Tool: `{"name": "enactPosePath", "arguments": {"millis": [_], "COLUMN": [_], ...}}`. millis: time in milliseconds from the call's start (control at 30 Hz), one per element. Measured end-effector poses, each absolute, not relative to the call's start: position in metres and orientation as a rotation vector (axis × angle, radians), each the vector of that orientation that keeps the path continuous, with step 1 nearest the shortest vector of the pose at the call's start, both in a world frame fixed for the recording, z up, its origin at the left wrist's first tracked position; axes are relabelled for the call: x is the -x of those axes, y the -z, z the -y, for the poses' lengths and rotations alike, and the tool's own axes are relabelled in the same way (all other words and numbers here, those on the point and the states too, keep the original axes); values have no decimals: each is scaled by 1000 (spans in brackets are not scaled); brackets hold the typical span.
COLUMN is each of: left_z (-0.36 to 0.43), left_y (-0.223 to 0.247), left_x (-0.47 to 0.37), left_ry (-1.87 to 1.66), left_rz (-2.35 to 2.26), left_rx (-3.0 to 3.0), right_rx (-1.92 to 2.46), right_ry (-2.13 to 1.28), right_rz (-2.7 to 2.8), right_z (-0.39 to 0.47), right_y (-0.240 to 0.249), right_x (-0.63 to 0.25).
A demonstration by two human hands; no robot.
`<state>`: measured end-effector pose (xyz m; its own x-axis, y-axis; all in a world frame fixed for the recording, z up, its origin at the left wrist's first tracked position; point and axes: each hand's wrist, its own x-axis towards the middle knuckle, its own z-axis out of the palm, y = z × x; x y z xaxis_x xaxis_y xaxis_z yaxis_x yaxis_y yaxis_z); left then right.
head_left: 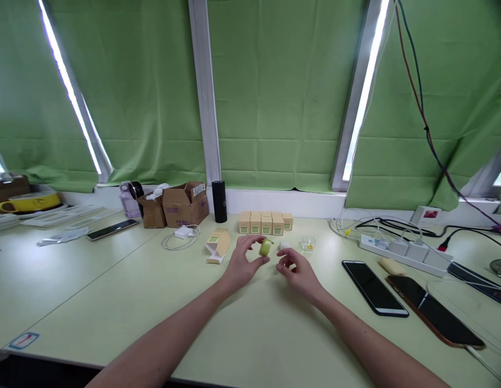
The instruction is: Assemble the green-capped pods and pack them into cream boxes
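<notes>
My left hand (245,262) has its fingertips and thumb around a small rounded green item (265,247) of a kind I cannot make out, held just above the table. To its right, my right hand (296,271) has loosely bent fingers, with a gap between thumb and forefinger. Just behind that forefinger shows a small white piece (283,245), partly hidden; I cannot tell whether the finger touches it. A small clear container (307,244) with something yellow inside sits beyond the right hand. Left of my left hand lies an opened cardboard box (218,244) with a green label.
Several small kraft boxes (266,223) stand in a row at the back. Behind on the left are a black cylinder (219,201), a carton (186,205) and a charger with cable (183,232). Phones (374,287) and a power strip (406,252) with cables lie on the right.
</notes>
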<state>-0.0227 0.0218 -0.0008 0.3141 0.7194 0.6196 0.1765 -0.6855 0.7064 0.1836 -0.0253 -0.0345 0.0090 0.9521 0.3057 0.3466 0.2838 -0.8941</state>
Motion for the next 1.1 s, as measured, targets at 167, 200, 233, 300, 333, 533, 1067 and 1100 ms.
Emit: {"name": "enactPosePath", "arguments": {"millis": [167, 200, 233, 300, 333, 533, 1067, 1100], "left_z": [-44, -46, -48, -48, -47, -42, -37, -37], "left_y": [10, 12, 13, 15, 15, 12, 7, 8], "left_x": [27, 28, 28, 28, 28, 28, 26, 26], "left_ry": [-1301, -1287, -1276, -1262, -1258, -1224, -1293, -1295], "left_rz": [-671, -644, -626, -600, -585, -504, -521, -531], "left_rx": [-1474, -1412, -1363, -1294, -1270, -1236, -1259, -1263], "right_rx": [1634, 1675, 1710, 1764, 1778, 1759, 1548, 1517], "right_ry": [-316, -213, -103, 100, 159, 318, -249, -344], "right_rz": [1832, 1886, 1945, 2057, 2091, 2142, 1772, 1719], "right_z": [23, 22, 20, 13, 8, -29, -23, -18], "right_y": [45, 45, 44, 42, 40, 29, 26, 27], "right_x": [-181, -179, -178, -174, -173, -162, -168, -172]}}
